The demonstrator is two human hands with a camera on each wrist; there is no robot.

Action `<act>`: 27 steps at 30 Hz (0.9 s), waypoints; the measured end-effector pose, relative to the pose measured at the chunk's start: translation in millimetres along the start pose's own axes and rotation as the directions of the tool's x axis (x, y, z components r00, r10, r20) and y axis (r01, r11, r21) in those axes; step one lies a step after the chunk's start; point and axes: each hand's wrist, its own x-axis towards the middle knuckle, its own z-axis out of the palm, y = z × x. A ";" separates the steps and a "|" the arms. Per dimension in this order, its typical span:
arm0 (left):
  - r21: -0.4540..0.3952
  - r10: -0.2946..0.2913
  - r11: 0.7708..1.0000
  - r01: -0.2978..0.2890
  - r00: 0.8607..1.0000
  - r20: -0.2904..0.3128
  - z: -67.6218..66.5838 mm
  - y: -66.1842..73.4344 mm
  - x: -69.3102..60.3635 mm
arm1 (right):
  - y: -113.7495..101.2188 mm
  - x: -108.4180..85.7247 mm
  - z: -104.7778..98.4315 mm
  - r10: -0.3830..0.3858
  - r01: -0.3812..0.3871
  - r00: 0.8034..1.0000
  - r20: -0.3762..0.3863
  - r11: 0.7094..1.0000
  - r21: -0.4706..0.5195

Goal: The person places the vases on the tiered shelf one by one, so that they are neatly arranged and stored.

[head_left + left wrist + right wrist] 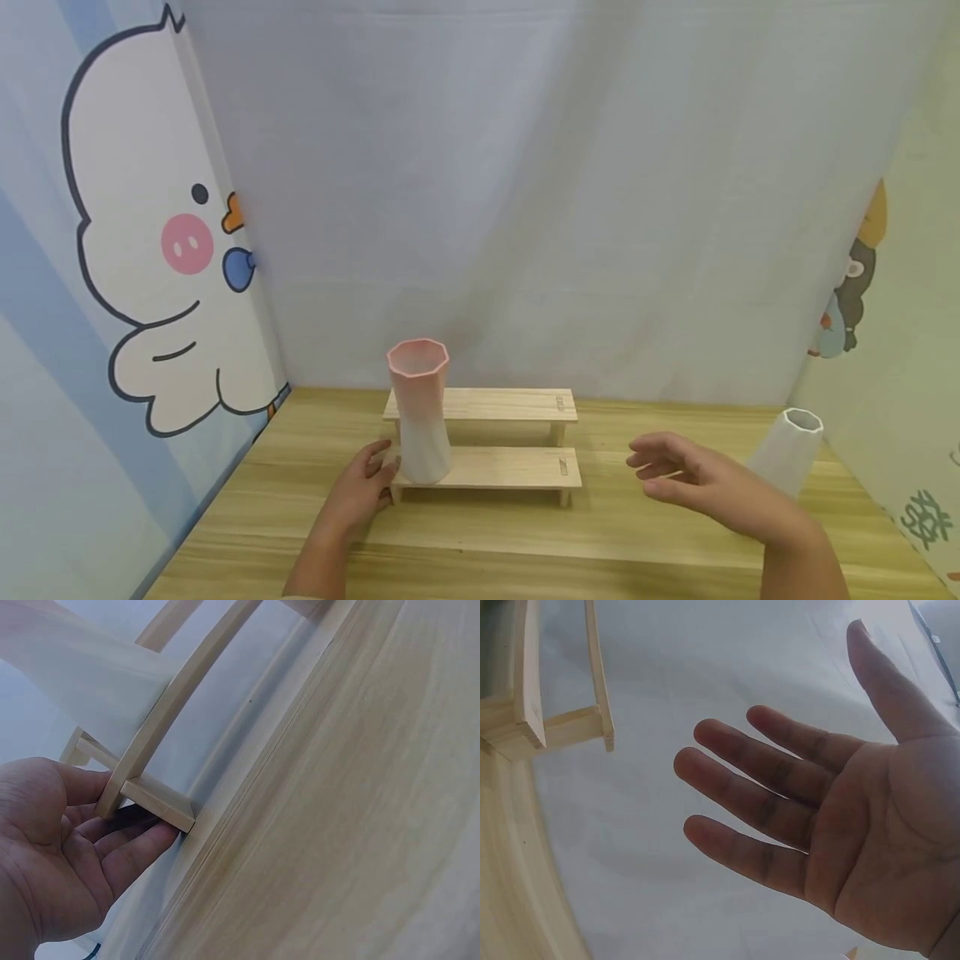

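Shelf (502, 468) stands on the table (540, 546), its lower left end gripped between the left hand's (358, 493) thumb and fingers. Pink-topped vase (423, 417) stands upright on the lower step. Right hand (720, 487), empty, fingers extended, hovers near a white vase (791, 454).

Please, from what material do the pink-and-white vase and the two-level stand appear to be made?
The two-level stand: pale wood, as the grain along its boards suggests; it looks matte, perhaps unvarnished.
The pink-and-white vase: smooth and opaque, with a soft sheen and a faceted rim; it could be ceramic or plastic, the look leaves this open.
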 end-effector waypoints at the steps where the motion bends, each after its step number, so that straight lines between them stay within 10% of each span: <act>1: -0.004 0.000 1.000 0.000 1.000 0.000 0.2 0.1 0.2 | 0.6 -3.1 -2.2 -0.012 0.012 1.000 -0.005 1.000 0.003; 16: -0.016 0.002 1.000 -0.002 1.000 0.009 -0.2 -2.9 2.5 | 13.5 -56.2 -42.8 -0.174 0.136 0.953 -0.248 0.977 -0.163; 21: -0.018 0.004 1.000 -0.003 1.000 0.006 -0.8 -5.3 3.9 | 15.2 -72.0 -51.0 -0.198 0.133 0.912 -0.358 0.971 -0.197; 27: -0.009 0.005 1.000 -0.005 1.000 0.018 -0.9 -4.6 6.2 | 27.5 -88.1 -63.3 -0.288 0.301 0.827 -0.482 0.952 -0.052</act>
